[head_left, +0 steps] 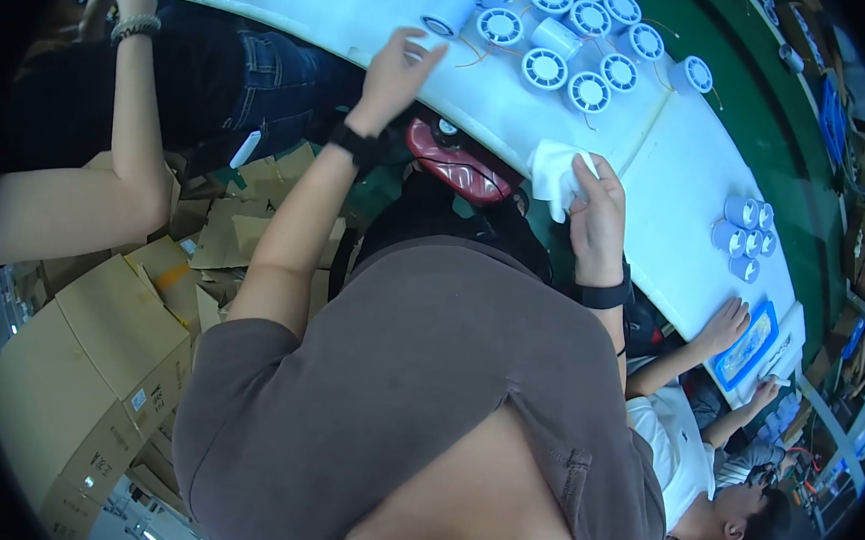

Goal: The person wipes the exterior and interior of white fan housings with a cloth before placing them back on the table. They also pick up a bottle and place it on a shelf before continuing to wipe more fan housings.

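Note:
My left hand (402, 62) is stretched out over the near edge of the white table (679, 187), fingers apart and holding nothing. A white cylindrical part (448, 15) lies closest to it, just beyond the fingertips. My right hand (597, 211) is closed on a crumpled white cloth (552, 173) at the table's edge. Beyond it, several round white parts with grilled faces (545, 69) and thin orange wires are clustered on the table. My grey shirt fills the lower middle of the view.
A co-worker's arm with a bracelet (136, 29) reaches to the table at far left. Another person in a white shirt (677, 438) has a hand by a blue tray (748, 344) at right. Small pale blue cylinders (744, 237) stand together. A red object (455, 163) sits under the table edge. Cardboard boxes (86, 346) are piled at left.

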`<state>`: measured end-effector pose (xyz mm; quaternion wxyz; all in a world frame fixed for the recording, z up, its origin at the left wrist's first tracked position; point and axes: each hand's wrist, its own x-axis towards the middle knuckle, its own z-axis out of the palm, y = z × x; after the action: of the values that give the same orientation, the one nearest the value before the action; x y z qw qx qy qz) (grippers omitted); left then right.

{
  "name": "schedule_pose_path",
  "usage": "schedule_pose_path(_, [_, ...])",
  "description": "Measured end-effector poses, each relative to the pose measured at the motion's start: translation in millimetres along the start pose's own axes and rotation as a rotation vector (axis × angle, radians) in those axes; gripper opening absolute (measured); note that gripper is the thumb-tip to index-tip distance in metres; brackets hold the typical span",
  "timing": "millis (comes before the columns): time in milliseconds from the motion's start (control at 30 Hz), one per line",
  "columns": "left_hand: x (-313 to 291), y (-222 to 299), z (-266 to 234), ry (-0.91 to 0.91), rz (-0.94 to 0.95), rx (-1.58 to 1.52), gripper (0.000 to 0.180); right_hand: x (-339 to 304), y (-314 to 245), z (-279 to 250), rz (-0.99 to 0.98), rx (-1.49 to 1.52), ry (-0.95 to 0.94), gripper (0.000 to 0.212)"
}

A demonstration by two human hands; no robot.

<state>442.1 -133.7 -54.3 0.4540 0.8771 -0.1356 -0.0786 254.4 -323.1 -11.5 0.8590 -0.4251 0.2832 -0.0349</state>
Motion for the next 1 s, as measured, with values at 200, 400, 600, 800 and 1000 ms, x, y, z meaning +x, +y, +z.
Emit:
schedule_pose_path(200, [66.3, -38.3, 13.4, 0.087, -0.147, 0.262, 0.076, -1.9, 8.1, 6.9, -0.021, 0.113, 0.083, 0.016])
schedule_pose_path(400, [69.0, -36.5, 26.3, -0.169, -0.182, 0.271, 0.074, 4.7, 8.8, 9.2, -0.074, 0.201, 0.218, 0.016])
schedule_pose_path(600, [10.5, -2.3, -0.7, -0.099, -0.31, -0.691, 0.051, 15.9, 2.0, 8.5, -0.214, 0.104, 0.279, 0.015])
schedule_pose_path(800, [-35.7, 10.0, 10.5, -0.327, -0.497, -0.763, 0.043, 22.5, 10.2, 48.5, -0.921, -0.943, -0.018, 0.022])
schedule_pose_path(1000, [-48.7, 22.2, 36.8, -0.106, 0.036, -0.389, 0.041, 36.0, 18.1, 63.2, -1.151, -1.434, -0.26, 0.031])
